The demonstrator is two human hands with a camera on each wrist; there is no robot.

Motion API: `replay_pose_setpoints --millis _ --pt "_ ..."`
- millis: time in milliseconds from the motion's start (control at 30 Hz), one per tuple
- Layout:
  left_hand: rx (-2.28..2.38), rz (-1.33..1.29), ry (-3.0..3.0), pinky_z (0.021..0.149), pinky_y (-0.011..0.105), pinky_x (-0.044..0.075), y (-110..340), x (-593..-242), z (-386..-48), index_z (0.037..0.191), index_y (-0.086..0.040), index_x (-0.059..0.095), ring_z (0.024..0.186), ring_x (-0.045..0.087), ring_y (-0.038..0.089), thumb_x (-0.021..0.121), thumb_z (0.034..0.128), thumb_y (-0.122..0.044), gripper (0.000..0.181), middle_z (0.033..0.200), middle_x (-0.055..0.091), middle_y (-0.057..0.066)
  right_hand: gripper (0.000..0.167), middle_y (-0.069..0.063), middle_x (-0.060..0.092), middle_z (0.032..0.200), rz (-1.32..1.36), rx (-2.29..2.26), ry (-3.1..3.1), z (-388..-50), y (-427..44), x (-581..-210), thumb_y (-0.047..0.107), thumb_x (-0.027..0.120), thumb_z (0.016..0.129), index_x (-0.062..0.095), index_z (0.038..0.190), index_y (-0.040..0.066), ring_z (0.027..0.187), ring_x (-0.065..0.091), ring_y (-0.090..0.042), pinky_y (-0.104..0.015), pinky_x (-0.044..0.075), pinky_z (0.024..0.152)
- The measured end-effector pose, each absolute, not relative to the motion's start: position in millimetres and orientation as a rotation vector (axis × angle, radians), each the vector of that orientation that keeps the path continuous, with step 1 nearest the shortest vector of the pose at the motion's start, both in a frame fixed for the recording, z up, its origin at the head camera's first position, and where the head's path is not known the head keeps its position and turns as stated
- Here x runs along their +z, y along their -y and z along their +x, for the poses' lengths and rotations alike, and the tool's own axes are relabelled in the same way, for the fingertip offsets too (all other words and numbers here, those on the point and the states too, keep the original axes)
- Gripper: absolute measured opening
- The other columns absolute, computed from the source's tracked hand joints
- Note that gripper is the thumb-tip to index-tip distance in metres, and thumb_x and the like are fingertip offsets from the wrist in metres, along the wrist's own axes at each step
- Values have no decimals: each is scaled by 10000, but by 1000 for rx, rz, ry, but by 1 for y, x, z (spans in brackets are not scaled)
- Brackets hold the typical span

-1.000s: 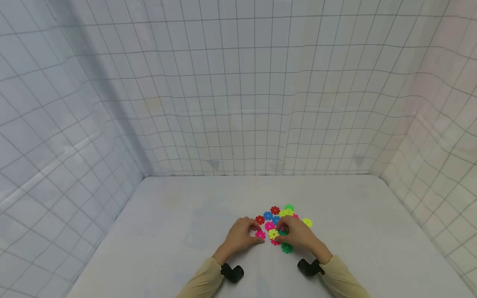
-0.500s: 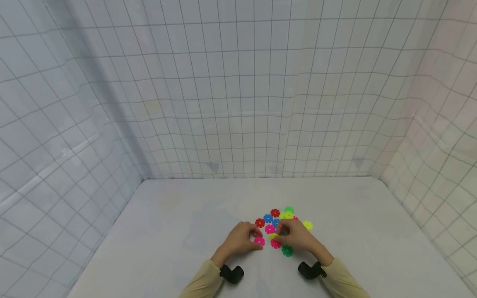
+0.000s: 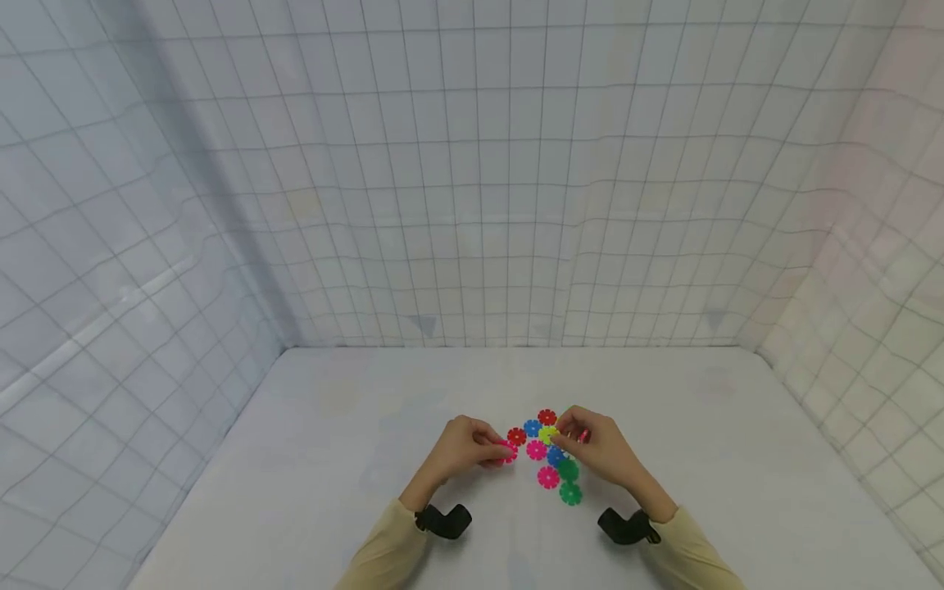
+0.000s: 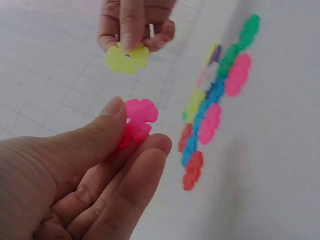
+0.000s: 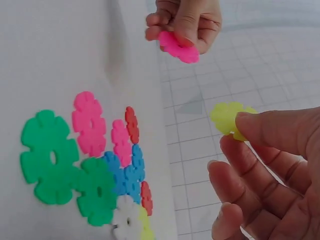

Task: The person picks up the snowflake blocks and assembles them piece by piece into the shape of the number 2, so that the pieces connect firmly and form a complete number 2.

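My left hand (image 3: 466,445) pinches a pink notched plastic disc (image 4: 140,117) between thumb and fingers. Across from it, my right hand (image 3: 599,442) holds a yellow notched disc (image 5: 229,118) by its edge, thumb on top. Both discs are raised off the table and stand apart from each other. Between and below the hands lies a loose group of similar discs: green (image 5: 50,157), pink (image 5: 89,122), blue (image 4: 189,150), red (image 4: 192,171) and white (image 5: 127,220). In the head view the right hand hides part of this group.
The white table (image 3: 354,459) extends to both sides of the hands. White grid-patterned sheets (image 3: 501,205) stand behind it and on the left and right. A black wrist camera (image 3: 445,521) sits on the left wrist, another black camera (image 3: 625,526) on the right.
The left hand has picked the pink disc up from the table and moved slightly left. My right hand has lifted the yellow disc and shifted away from the body, uncovering green and blue discs.
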State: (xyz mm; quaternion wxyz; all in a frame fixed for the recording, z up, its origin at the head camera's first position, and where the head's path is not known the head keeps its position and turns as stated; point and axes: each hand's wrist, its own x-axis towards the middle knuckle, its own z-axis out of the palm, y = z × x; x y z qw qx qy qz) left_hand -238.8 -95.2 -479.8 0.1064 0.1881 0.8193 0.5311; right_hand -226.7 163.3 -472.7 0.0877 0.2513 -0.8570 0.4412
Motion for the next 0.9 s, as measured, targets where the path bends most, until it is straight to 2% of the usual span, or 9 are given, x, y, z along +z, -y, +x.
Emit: replay_pose_setpoints --millis 133,233,367,533,633,800,900 --pt "1781 505 -2239 656 335 560 98 -460 -239 920 4 703 749 674 387 722 856 -232 245 788 702 119 142 104 579 753 725 1361 2488 -225 -160 -461 137 737 839 613 904 164 664 545 -103 -247 482 570" --pt "1855 481 -2172 673 345 559 99 -446 -236 953 23 692 786 659 433 700 875 -254 289 852 692 202 141 82 596 768 703 1400 2460 -222 -157 -453 110 726 845 617 930 141 654 560 -114 -264 498 575" --pt "1901 447 -2116 662 340 559 99 -433 -231 937 34 682 754 678 371 690 882 -238 278 882 675 255 144 8 622 783 720 1423 2405 -213 -149 -436 27 707 842 613 945 65 634 580 -159 -294 512 566" --pt "1946 434 -2099 599 287 543 94 -426 -226 889 41 663 663 680 208 671 892 -231 272 796 692 147 160 -53 624 760 776 1427 2320 -197 -140 -409 -50 694 820 590 932 -2 602 580 -197 -269 507 543" --pt "1992 386 -2081 532 228 486 90 -423 -222 866 39 654 626 663 158 672 889 -233 274 749 688 82 178 -48 620 743 798 1425 2279 -192 -138 -402 -72 696 806 585 925 -1 586 569 -184 -261 501 534" --pt "2074 303 -2018 446 190 340 82 -421 -213 852 43 662 556 628 131 676 885 -219 265 774 686 125 221 -66 627 719 858 1435 2210 -191 -138 -407 -105 704 781 581 912 25 576 559 -140 -260 497 533" --pt "2101 281 -1998 432 193 299 80 -421 -210 837 32 669 520 601 124 675 882 -208 244 769 680 113 251 -40 628 713 880 1416 2186 -189 -138 -408 -124 713 759 581 892 44 577 544 -116 -259 489 533"
